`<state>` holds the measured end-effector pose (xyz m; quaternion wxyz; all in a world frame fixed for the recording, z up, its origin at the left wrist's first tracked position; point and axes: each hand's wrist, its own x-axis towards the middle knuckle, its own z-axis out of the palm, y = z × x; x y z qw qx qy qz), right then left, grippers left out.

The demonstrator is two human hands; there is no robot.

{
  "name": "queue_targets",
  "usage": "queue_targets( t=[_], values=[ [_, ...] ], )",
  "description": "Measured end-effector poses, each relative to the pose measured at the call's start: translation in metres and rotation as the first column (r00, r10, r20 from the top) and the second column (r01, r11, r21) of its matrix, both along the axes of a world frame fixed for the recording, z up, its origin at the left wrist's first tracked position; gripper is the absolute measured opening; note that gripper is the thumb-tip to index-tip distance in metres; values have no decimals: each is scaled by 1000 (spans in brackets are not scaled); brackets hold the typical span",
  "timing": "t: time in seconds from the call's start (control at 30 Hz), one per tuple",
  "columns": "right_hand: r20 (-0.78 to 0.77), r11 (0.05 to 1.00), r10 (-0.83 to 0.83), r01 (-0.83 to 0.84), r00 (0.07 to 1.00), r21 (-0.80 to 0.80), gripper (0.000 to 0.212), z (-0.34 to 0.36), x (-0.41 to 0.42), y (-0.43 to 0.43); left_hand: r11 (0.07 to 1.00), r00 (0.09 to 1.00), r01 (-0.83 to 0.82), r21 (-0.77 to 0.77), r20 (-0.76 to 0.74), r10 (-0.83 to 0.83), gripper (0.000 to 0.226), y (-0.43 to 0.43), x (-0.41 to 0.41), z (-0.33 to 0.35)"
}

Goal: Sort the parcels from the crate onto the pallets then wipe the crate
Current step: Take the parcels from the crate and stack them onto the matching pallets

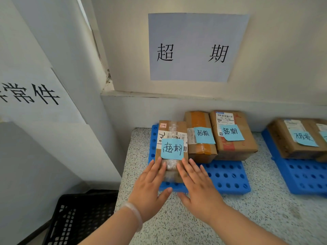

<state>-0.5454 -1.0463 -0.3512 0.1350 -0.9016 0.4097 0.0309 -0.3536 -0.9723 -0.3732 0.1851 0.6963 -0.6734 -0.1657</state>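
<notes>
In the centre of the frame, 3 cardboard parcels sit on a blue perforated pallet [228, 175] on the speckled worktop [247, 214]. The nearest parcel [171, 138] lies at the pallet's left side and carries a blue sticky note [172, 149]. The left hand [150, 188] and the right hand [196, 186] lie flat on its near end, fingers spread apart, with no closed grip on it. 2 more parcels [230, 133] stand behind, against the wall. At the right edge, a second pallet [304, 177] holds more boxes. At lower left, a black crate [79, 216] stands beside the worktop. A paper sign [194, 46] hangs on the wall above.
</notes>
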Motion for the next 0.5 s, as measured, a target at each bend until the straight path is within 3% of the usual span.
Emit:
queue_targets(
  t=[0.2,0.5],
  values=[
    [4,999,23,-23,1000,-24,87,3,5,-43,990,990,30,139,132,-48,88,-43,4,15],
    [-70,1000,31,-31,997,0,101,11,18,-82,983,979,40,177,191,-75,89,-90,11,19]
  ],
)
